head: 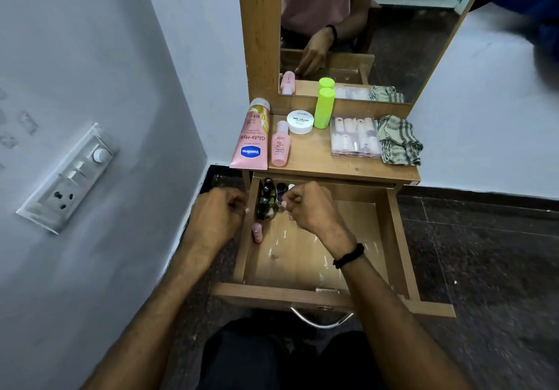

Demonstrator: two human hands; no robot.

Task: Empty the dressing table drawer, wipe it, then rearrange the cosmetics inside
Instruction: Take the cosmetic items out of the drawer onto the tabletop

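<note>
Head view: Vaseline tube [251,139], NAIL POLISH jar [300,122]; left hand [216,217], right hand [314,208] curled, grip unclear.

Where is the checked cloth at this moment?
Head view: the cloth lies bunched at the right end of the tabletop, just right of the clear nail box.

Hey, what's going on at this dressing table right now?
A person has the drawer pulled open and both hands over its back left corner, where small nail polish bottles stand clustered. The left hand is at the drawer's left wall and the right hand is beside the bottles. Both are curled, and I can't tell whether they hold anything. The Vaseline tube, pink bottle, white jar, green bottle, clear box and checked cloth sit on the tabletop.
</note>
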